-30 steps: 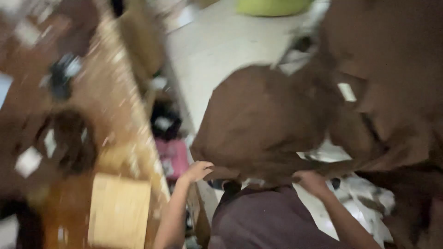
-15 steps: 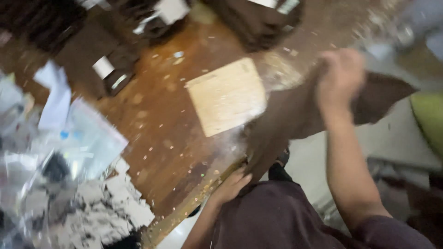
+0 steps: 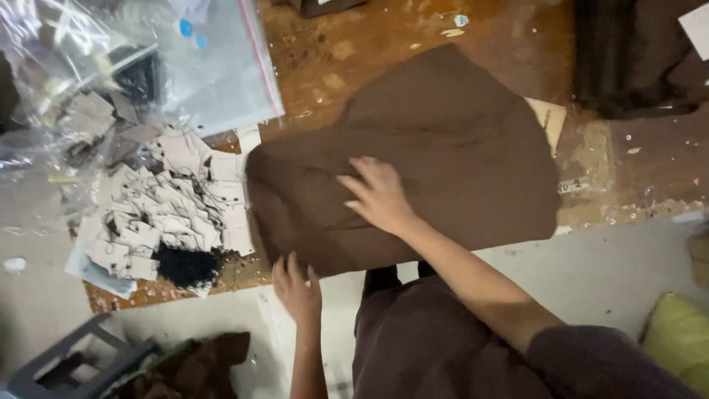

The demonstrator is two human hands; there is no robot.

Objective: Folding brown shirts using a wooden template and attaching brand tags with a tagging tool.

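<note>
The brown cloth piece [image 3: 436, 155] lies spread on the wooden tabletop [image 3: 413, 29] — right hand [image 3: 378, 193] flat and open on it, left hand [image 3: 295, 288] open at its near edge — seemingly mid-smoothing, so pressing out remaining wrinkles looks next.

clear zip bag [image 3: 221, 66] upper left, white tags [image 3: 170, 214] below

a dark brown piece of cloth [image 3: 436, 155] lies spread flat on the worn wooden table [image 3: 458, 29], roughly fan-shaped, narrower at its left end and wider toward the right. its near edge runs along the table's edge, and faint creases cross its surface.
</note>
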